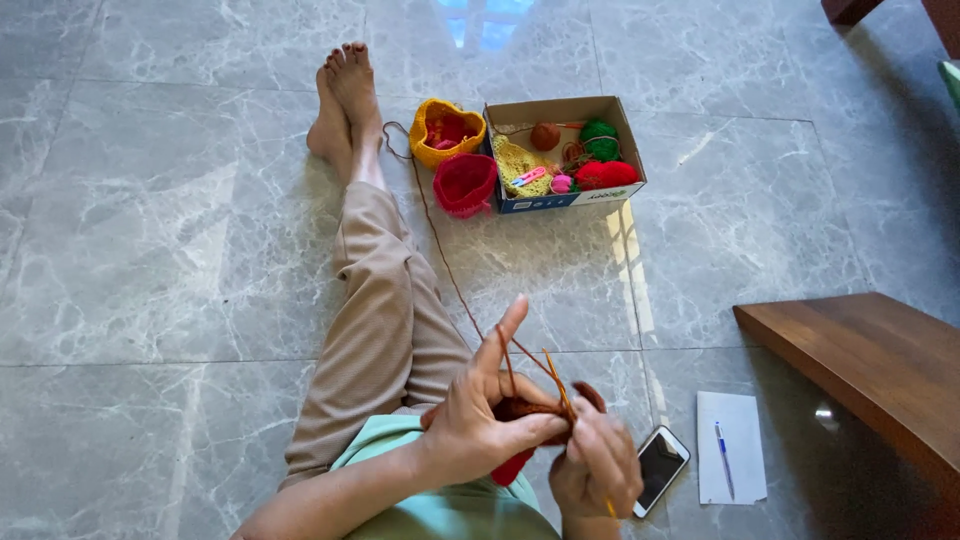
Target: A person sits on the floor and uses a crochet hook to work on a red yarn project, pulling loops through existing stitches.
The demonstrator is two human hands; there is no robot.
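Left hand point(490, 415) pinching brown crochet piece point(530, 408), forefinger raised with brown yarn point(450, 270) over it, right hand point(598, 468) apparently gripping crochet hook point(558, 385), phone point(660, 468) just beside on floor point(150, 250).

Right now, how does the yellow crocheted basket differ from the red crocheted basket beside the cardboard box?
The yellow basket is orange-yellow, while the red basket is pinkish red. The yellow basket lies farther from the person, near the feet; the red basket lies closer to the person. The yellow basket holds something red inside; the red basket's inside appears empty, though it is hard to tell. Both are small, soft, open-topped, and rest on the tiled floor left of the cardboard box.
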